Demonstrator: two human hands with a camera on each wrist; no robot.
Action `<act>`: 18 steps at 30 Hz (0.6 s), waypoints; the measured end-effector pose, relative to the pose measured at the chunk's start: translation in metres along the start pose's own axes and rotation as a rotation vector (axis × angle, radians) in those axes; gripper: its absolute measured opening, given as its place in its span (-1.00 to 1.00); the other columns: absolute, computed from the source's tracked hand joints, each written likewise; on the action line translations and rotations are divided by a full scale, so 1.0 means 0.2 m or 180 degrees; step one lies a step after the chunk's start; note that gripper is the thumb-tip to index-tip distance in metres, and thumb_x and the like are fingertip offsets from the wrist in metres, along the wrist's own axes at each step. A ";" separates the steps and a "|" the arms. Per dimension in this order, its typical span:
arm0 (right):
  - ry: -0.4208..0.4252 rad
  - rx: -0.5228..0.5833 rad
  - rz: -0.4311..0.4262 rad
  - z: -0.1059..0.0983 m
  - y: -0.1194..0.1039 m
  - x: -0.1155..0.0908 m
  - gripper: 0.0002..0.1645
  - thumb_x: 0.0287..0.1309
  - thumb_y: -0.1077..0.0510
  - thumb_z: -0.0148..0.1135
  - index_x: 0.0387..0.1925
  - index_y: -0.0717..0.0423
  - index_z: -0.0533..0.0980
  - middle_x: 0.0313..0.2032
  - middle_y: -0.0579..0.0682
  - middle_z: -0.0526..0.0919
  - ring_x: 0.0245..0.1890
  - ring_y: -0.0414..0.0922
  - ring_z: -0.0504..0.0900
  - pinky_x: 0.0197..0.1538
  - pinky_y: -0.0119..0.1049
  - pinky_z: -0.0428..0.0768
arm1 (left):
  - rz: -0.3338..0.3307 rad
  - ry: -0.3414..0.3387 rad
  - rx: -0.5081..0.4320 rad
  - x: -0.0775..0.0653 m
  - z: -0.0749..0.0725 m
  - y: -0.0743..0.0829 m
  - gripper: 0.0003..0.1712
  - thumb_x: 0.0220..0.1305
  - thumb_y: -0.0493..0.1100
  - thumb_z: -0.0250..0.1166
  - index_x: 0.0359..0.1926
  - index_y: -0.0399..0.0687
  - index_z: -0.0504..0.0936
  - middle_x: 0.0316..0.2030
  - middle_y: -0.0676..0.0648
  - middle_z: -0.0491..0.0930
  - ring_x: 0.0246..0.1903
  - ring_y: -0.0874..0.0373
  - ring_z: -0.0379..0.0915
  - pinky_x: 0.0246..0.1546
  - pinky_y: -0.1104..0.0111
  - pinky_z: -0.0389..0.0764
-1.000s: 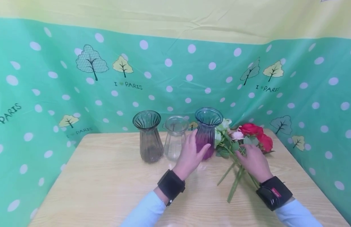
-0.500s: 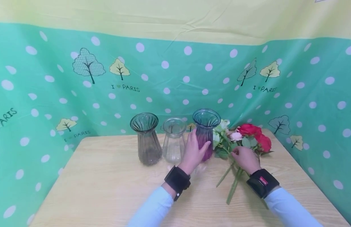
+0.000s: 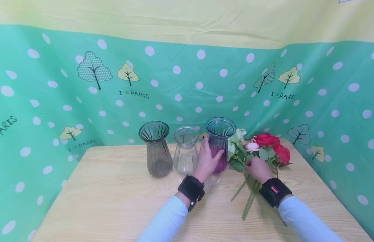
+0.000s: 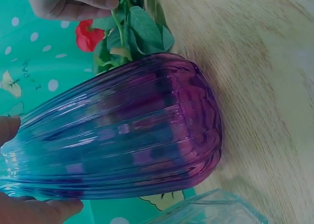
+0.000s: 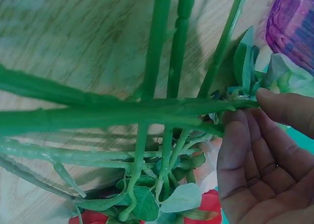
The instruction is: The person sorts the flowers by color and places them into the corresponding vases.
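Observation:
My left hand (image 3: pixel 205 164) holds a ribbed glass vase (image 3: pixel 221 144), blue at the top and purple at the base. In the left wrist view, the thumb and fingers lie on opposite sides of this upright vase (image 4: pixel 137 126) near its neck. Just to its right, my right hand (image 3: pixel 259 169) pinches a green flower stem (image 5: pixel 162 110) between thumb and fingertips, as the right wrist view shows. Around that hand lie artificial flowers: red roses (image 3: pixel 267 139), a pink bloom (image 3: pixel 252 146) and white-green blooms (image 3: pixel 237 135). Which bloom the pinched stem carries cannot be told.
Left of the held vase stand a clear glass vase (image 3: pixel 185 158) and a smoky grey glass vase (image 3: pixel 158 158), both upright. Loose stems (image 3: pixel 250 200) reach toward the front of the wooden table (image 3: pixel 114 201). A green dotted cloth (image 3: pixel 162 87) hangs behind and at both sides.
My right hand has moved slightly left over the flowers, and its spread fingers have come together on a stem. The left hand stays at the blue-purple vase. The head view has shifted a little.

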State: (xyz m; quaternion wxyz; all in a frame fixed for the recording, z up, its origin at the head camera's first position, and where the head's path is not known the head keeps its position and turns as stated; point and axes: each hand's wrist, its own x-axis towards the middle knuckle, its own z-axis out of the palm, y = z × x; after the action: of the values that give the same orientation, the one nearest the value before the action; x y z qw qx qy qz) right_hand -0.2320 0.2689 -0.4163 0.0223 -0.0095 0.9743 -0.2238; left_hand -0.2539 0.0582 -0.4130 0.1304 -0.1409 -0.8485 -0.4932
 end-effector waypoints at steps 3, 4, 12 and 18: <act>0.0041 0.0043 -0.0111 -0.01 0.01 0.00 -0.79 0.07 0.26 0.16 -0.34 0.37 0.60 -0.39 0.17 0.66 -0.43 -0.06 0.55 -0.37 -0.20 0.53 | -0.0006 0.0011 -0.0027 0.00 0.01 -0.01 -0.10 0.25 0.03 0.23 0.38 -0.34 0.00 0.33 -0.33 0.16 0.33 -0.12 0.14 0.35 0.11 0.27; 0.0051 0.0066 -0.0128 -0.01 0.01 0.00 -0.79 0.07 0.26 0.16 -0.33 0.37 0.61 -0.38 0.18 0.66 -0.42 -0.05 0.56 -0.37 -0.19 0.54 | -0.0007 0.0013 -0.0027 0.01 0.01 -0.01 -0.10 0.25 0.04 0.23 0.38 -0.35 0.00 0.33 -0.33 0.17 0.33 -0.12 0.14 0.34 0.12 0.27; 0.0196 0.0136 -0.0237 -0.04 0.02 -0.01 -0.75 0.13 0.24 0.15 -0.27 0.38 0.60 -0.29 0.26 0.67 -0.26 0.13 0.62 -0.19 -0.02 0.59 | -0.0011 0.0045 -0.0088 0.01 0.02 -0.02 -0.10 0.24 0.03 0.23 0.38 -0.36 0.02 0.32 -0.33 0.19 0.32 -0.13 0.17 0.34 0.10 0.28; 0.0246 0.0211 -0.0242 -0.09 0.02 -0.02 -0.73 0.18 0.23 0.13 -0.22 0.38 0.60 -0.25 0.28 0.67 -0.20 0.17 0.62 -0.17 0.01 0.60 | -0.0021 0.0069 -0.0094 0.01 0.02 -0.02 -0.10 0.23 0.03 0.24 0.38 -0.32 0.02 0.31 -0.33 0.21 0.31 -0.12 0.18 0.33 0.10 0.30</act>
State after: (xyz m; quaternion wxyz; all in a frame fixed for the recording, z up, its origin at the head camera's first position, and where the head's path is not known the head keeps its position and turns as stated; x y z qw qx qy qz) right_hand -0.2292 0.2805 -0.4014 -0.0235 -0.0371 0.9654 -0.2569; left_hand -0.2568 0.0599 -0.4174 0.1359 -0.1346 -0.8401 -0.5076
